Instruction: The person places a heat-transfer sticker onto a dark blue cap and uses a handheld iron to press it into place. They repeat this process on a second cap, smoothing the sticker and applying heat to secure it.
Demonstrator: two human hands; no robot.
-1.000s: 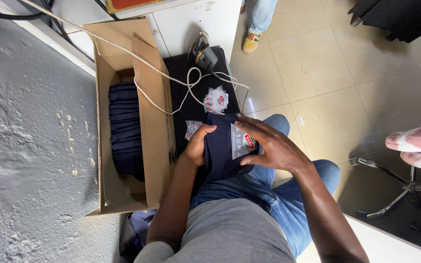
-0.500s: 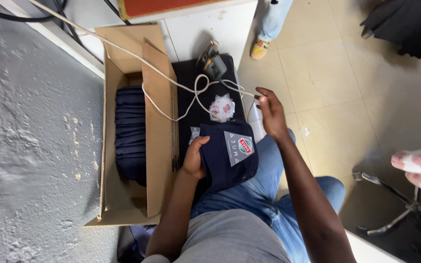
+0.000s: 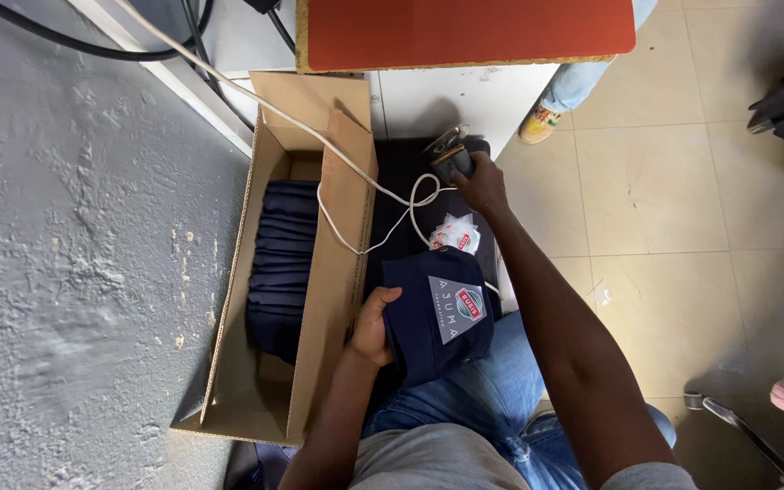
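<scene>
My left hand grips the left edge of a folded dark navy cloth piece with a grey patch and a small red badge, held over my lap. My right hand reaches forward and closes around the handle of a small dark iron resting on a black mat. A white cord runs from the iron in loops across the mat. A small pile of white and red patches lies between the iron and the cloth.
An open cardboard box at my left holds a stack of folded navy pieces. A red board lies on the white surface ahead. Another person's shoe stands on the tiled floor; a chair base at right.
My right hand left the navy piece and stretched forward to the iron, taking its handle. The left hand keeps hold of the cloth. The camera view shifted forward.
</scene>
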